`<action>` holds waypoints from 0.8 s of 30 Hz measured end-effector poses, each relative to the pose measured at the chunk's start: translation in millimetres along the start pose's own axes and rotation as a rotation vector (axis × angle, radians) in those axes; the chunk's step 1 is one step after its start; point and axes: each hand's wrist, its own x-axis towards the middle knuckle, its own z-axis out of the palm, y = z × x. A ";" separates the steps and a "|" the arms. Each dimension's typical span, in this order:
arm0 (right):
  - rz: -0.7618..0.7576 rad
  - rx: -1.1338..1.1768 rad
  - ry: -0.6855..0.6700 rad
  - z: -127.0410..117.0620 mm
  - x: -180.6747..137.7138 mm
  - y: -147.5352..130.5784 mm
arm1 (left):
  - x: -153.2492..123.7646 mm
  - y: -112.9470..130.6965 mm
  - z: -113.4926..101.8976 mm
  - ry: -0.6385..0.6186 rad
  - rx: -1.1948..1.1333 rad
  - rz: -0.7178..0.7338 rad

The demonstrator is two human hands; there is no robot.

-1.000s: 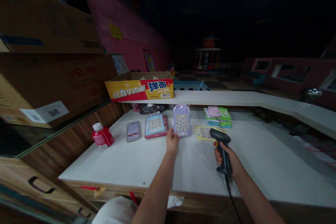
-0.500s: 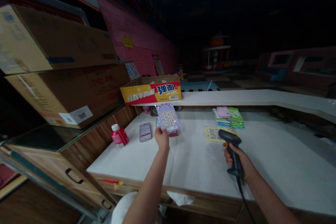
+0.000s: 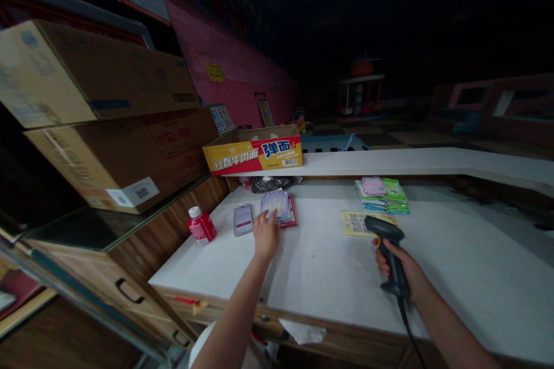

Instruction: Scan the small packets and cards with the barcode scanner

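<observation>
Our left hand [image 3: 265,236] is down on the white counter [image 3: 337,265], its fingertips resting on the lilac sticker pack [image 3: 275,203], which lies flat on top of a red-edged pack [image 3: 289,214] near the back of the counter. The fingers look loosely spread over the lower edge of the pack rather than pinched around it — touching, not gripping, as far as the dim light lets us tell.

To do this well, we judge that the lilac pack should sit square on the 1 below, edges lined up, and that the fingers should press lightly so the stack does not slide toward the small grey packet [image 3: 243,219] just beside it.

Our right hand [image 3: 400,268] is closed firmly around the grip of the black barcode scanner [image 3: 387,242], its head just beside the yellow code sheet [image 3: 357,222] and its cable trailing off the near edge.

A red bottle [image 3: 201,226] stands to the left, well apart, and a stack of green and pink packs [image 3: 381,194] lies farther back on the right, below the noodle carton [image 3: 253,150] on the raised ledge.
</observation>
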 end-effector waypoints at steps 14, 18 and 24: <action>0.006 0.036 0.018 1.0 -0.6 -1.2 | -12.6 16.7 8.1 -0.110 0.081 0.075; -0.007 0.055 0.025 1.2 2.3 -3.2 | -10.9 32.5 17.1 -0.021 -0.008 0.121; -0.003 0.101 0.035 0.6 6.5 -5.2 | -6.4 98.4 53.4 -0.164 -0.278 0.310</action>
